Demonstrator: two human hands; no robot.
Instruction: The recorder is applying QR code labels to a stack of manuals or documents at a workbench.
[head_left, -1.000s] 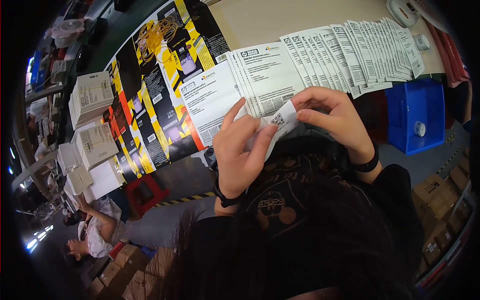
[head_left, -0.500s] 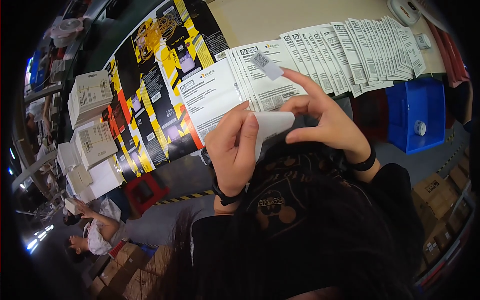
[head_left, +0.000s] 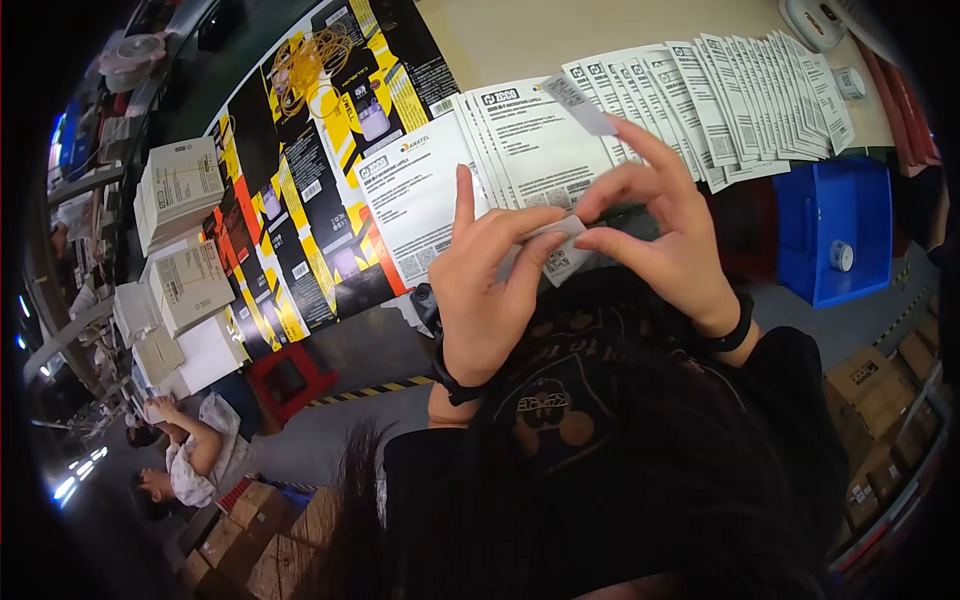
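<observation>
Between the thumb and a finger of my left hand (head_left: 485, 290) is a small white label strip (head_left: 562, 262) with a printed square code; its forefinger points up. My right hand (head_left: 665, 225) pinches at the strip's upper corner with thumb and a bent finger. On the tip of its stretched forefinger hangs a loose grey-white sticker (head_left: 580, 106), also bearing a code. Just beyond my hands lie flat white printed sheets or cards (head_left: 415, 200), and an overlapping row of similar white cards (head_left: 715, 115) runs to the right.
Black-and-yellow printed sheets (head_left: 320, 180) cover the left of the table, with yellow rubber bands (head_left: 315, 65) on top. Stacks of white boxes (head_left: 182, 195) stand at the left edge. A blue bin (head_left: 850, 215) holds a small white roll (head_left: 840, 256). Another person (head_left: 205, 450) works at lower left.
The label strip has shifted right and turned its printed side up. My right thumb and a bent finger have closed on it. The sticker on my forefinger moved right. My left forefinger has straightened.
</observation>
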